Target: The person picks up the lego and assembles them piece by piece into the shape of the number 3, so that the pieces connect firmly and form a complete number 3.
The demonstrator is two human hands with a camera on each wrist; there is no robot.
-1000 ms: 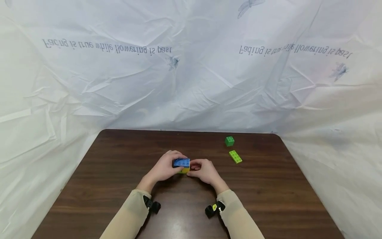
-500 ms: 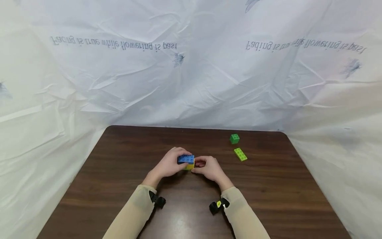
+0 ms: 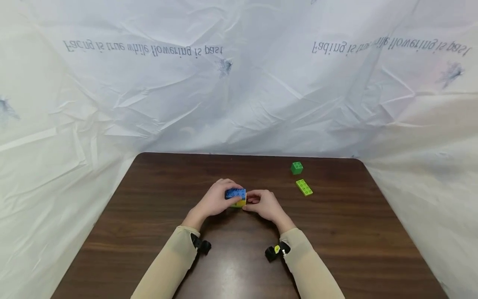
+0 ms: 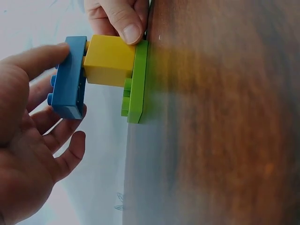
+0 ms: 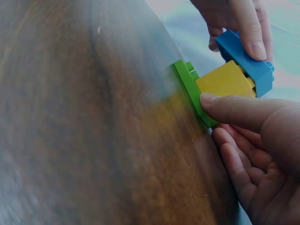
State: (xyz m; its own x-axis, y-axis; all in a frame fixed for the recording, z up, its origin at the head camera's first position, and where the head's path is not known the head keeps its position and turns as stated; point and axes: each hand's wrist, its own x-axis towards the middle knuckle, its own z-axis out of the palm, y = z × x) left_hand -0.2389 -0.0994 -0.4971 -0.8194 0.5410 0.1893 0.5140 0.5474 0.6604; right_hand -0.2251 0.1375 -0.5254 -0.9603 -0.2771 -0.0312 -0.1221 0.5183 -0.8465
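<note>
A small stack stands on the dark wooden table [image 3: 149, 216]: a blue brick [image 3: 236, 193] on a yellow brick [image 4: 108, 61] on a green plate [image 4: 136, 82]. My left hand [image 3: 225, 196] grips the blue brick [image 4: 69, 77] from the left, with fingers on its top and end. My right hand [image 3: 252, 201] pinches the stack's right side. Its thumb [image 5: 234, 112] presses where the yellow brick [image 5: 224, 79] meets the green plate [image 5: 190, 91]. The plate lies flat on the table. The blue brick [image 5: 246, 58] sits a little askew on the yellow one.
A small green brick [image 3: 296, 167] and a flat lime plate [image 3: 304, 187] lie at the table's back right. A crinkled white sheet [image 3: 239, 104] with printed text hangs behind the table and along both sides.
Both hands keep their hold on the stack at the table's middle. Only the head view has shifted slightly.
</note>
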